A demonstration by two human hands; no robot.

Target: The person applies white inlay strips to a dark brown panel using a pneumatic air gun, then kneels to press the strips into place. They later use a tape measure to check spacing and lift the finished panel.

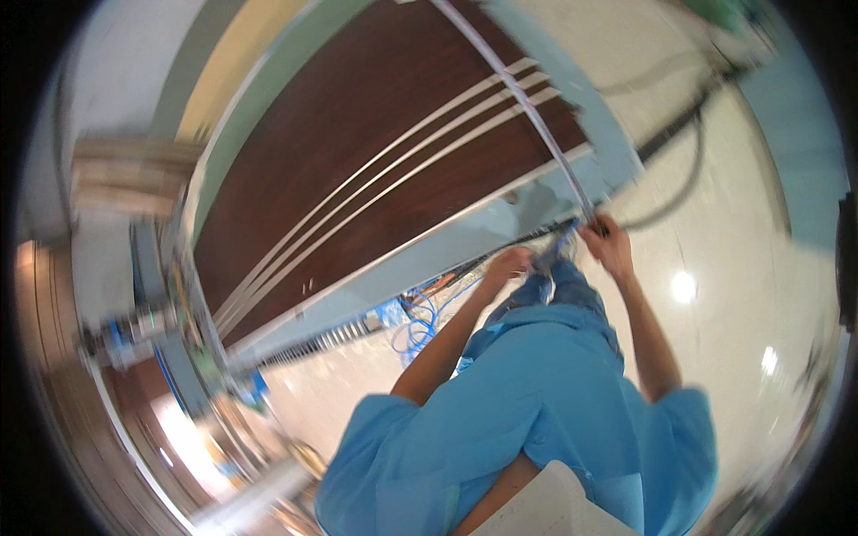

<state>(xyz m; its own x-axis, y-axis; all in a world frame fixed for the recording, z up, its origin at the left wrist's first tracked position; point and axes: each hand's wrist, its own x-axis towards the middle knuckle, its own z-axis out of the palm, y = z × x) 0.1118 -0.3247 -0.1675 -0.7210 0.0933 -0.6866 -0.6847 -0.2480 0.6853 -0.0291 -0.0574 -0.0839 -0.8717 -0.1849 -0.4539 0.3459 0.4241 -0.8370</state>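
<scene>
My right hand (610,246) is closed round the near end of a long, thin, pale strip (532,112), where a dark part shows at the fingers. From there the strip runs away over the table's edge and across a dark brown panel (384,116). My left hand (509,268) is closed in front of my body, to the left of the right one, beside the table's near edge. Its fingers are blurred, and what they hold, if anything, I cannot make out. Three narrow whitish strips (357,177) lie side by side across the panel, under the long strip.
The panel lies on a light blue machine table (429,255). Below its near edge hang coiled blue hoses (416,335). A dark cable (693,170) curves over the pale floor (715,357) on the right. Blurred machinery and stacked boards (134,174) stand at the left.
</scene>
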